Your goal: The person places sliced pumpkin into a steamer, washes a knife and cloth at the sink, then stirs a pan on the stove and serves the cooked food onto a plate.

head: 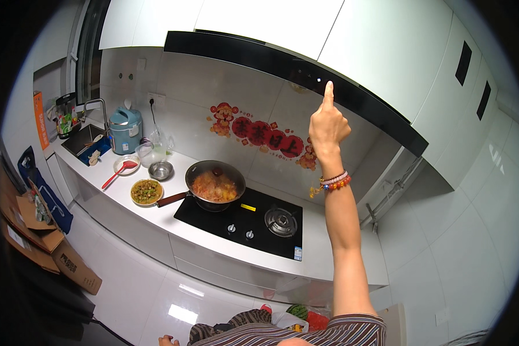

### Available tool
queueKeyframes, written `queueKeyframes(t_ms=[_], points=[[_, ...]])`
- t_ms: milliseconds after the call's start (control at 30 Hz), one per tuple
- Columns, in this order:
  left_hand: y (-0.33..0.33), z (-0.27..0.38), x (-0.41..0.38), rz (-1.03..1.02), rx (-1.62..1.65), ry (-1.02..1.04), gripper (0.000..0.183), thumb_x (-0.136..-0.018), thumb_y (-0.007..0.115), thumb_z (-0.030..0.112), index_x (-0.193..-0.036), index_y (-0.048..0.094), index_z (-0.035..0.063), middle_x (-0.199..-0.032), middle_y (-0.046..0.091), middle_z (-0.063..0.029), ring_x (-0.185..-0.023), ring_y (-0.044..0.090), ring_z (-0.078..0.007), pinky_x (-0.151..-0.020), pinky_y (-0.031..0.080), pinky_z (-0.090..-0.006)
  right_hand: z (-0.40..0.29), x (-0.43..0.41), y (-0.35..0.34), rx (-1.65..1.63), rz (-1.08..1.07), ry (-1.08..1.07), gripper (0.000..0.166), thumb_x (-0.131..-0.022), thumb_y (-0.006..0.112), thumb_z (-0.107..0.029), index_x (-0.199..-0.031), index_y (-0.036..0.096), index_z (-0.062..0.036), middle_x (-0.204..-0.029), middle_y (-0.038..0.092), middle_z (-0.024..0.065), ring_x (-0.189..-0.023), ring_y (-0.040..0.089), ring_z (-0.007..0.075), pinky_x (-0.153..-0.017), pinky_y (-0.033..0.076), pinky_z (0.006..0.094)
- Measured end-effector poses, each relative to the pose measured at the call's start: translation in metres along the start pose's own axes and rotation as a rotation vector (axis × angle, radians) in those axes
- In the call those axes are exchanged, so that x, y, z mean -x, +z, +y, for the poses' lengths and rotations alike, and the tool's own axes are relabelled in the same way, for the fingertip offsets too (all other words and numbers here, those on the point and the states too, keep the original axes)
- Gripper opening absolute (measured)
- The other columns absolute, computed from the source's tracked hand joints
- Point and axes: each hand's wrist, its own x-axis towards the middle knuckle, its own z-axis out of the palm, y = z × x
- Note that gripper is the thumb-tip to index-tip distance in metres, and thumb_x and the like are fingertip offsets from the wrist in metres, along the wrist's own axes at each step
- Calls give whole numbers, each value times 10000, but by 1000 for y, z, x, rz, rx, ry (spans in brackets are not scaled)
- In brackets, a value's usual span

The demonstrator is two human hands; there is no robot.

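Note:
My right hand (330,127) is raised in front of the black range hood (264,56), index finger stretched out and the other fingers curled. The fingertip is at the hood's control strip, just right of a small lit icon (318,80); whether it touches cannot be told. Bead bracelets (335,181) circle that wrist. At the bottom edge only part of my left hand (168,341) shows. On the left burner of the black gas hob (259,216) sits a wok (173,199) under a glass lid (217,184), with reddish-orange food inside.
A plate of chopped food (147,192), a steel bowl (161,170) and a red spatula (119,174) across a dish stand left of the hob. Behind are a blue electric cooker (125,132) and a sink (84,140). Cardboard boxes (75,266) are on the floor, left.

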Motion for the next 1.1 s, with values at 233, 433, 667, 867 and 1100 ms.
queueKeyframes(t_ms=[233, 433, 667, 867, 1100], points=[[14, -4, -4, 1, 47, 57, 286, -671, 761, 137, -904, 669, 0, -941, 597, -207, -904, 599, -372, -809, 498, -447, 6, -8, -20, -10, 70, -68, 482, -946, 496, -186, -1426, 470, -225, -608, 641, 103, -524, 642, 309, -456, 472, 414], [25, -19, -7, 2, -27, 5, 279, -706, 763, 198, -897, 673, 16, -903, 642, -202, -893, 619, -360, -817, 501, -427, -38, 82, -65, -330, 66, -240, 387, -902, 591, -151, -1288, 582, -154, -766, 696, 120, -544, 643, 290, -496, 505, 407], [96, -70, 36, -413, -5, -164, 414, -838, 670, 333, -1021, 672, -39, -1027, 679, -248, -987, 644, -393, -847, 511, -437, 63, 443, -39, -284, -1605, -427, 516, -943, 504, -469, -1175, 632, -25, -982, 651, 258, -892, 655, 387, -741, 520, 518], [55, -26, 4, -485, 59, -122, 306, -820, 697, 339, -815, 727, 34, -778, 678, -225, -774, 664, -399, -723, 536, -438, 87, 578, -39, -472, -2247, -351, 208, -819, 621, -247, -908, 715, -84, -828, 709, 153, -753, 669, 292, -715, 512, 408], [-16, 90, -119, -82, -95, 54, 488, -788, 749, 288, -1173, 609, 24, -1154, 563, -218, -1064, 568, -417, -898, 490, -481, -84, 342, 183, -504, -1167, -88, 282, -843, 641, -306, -1016, 647, -83, -876, 704, 161, -872, 679, 366, -772, 537, 471]])
